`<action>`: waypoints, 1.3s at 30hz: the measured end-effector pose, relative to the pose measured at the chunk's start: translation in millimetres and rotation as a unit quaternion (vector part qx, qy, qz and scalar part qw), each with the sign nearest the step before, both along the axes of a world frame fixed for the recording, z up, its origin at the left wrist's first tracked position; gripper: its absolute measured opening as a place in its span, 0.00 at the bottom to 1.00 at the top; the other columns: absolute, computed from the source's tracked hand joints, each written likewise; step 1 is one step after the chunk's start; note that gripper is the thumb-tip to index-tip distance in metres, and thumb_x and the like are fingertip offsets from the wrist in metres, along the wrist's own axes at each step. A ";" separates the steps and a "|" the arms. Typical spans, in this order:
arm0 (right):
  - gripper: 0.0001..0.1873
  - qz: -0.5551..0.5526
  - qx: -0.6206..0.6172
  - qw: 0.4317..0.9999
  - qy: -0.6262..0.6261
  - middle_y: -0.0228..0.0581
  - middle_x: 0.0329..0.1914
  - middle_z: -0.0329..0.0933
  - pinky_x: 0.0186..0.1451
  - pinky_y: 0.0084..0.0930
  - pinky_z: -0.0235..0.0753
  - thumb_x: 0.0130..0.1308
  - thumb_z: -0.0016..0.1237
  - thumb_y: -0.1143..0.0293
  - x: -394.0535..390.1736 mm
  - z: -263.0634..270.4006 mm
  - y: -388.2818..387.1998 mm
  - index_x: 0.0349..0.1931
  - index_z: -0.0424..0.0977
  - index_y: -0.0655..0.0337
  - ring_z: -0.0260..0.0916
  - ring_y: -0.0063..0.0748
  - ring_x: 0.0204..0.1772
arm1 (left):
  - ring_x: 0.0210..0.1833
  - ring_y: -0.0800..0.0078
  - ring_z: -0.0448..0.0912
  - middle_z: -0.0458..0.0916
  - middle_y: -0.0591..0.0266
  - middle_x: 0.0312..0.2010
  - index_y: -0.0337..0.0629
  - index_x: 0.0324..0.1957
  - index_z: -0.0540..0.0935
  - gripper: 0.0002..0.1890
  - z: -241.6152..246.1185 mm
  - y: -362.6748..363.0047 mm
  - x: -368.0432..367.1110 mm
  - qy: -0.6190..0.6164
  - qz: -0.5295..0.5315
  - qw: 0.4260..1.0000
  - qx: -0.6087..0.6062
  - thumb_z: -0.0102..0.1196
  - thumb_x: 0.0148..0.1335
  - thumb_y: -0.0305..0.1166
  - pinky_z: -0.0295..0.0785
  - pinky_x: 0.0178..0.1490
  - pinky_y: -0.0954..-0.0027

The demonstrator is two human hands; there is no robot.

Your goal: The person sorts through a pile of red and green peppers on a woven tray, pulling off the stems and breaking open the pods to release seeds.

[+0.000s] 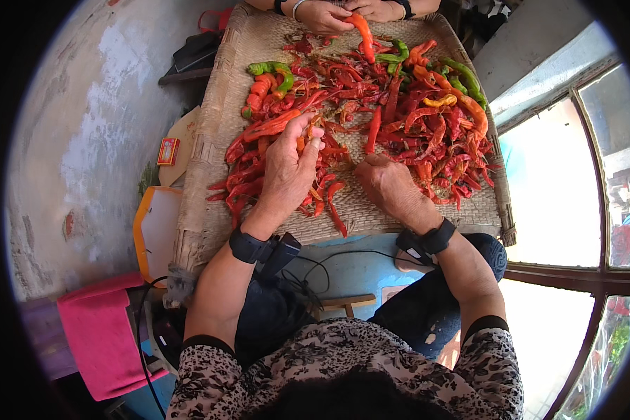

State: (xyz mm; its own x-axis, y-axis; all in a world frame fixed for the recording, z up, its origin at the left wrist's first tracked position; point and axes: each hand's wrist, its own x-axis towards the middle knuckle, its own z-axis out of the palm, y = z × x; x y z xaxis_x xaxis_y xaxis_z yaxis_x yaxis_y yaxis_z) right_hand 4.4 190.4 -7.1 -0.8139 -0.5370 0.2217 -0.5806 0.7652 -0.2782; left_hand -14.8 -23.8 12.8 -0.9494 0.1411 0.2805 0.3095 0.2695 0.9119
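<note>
Red chili peppers, many of them dried and wrinkled, lie in heaps on a woven tray (362, 223). My left hand (293, 157) is over the left heap, with a small orange-brown pepper piece (311, 127) between thumb and fingers. To the right, my right hand (386, 184) is curled palm down at the edge of the right heap; its fingertips are hidden, so whether it holds anything cannot be told. A straight red pepper (374, 129) lies just beyond it. Green peppers (467, 79) rest at the back right, near a yellow pepper (441, 101).
Across the tray, another person's hands (323, 17) hold an orange-red pepper (366, 39). A matchbox-like red and yellow box (168, 151) and an orange-rimmed container (160, 226) are left of the tray. A black cable (328, 262) hangs below its near edge. A window (556, 184) stands at right.
</note>
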 end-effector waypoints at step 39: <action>0.12 -0.025 -0.026 0.998 -0.043 0.46 0.32 0.74 0.34 0.42 0.77 0.60 0.49 0.77 15.6 17.4 15.3 0.45 0.70 0.64 0.76 0.52 0.36 | 0.44 0.74 0.81 0.80 0.56 0.47 0.34 0.61 0.69 0.19 5.1 4.1 1.9 0.003 -0.032 0.998 -0.055 0.48 0.70 0.26 0.78 0.48 0.73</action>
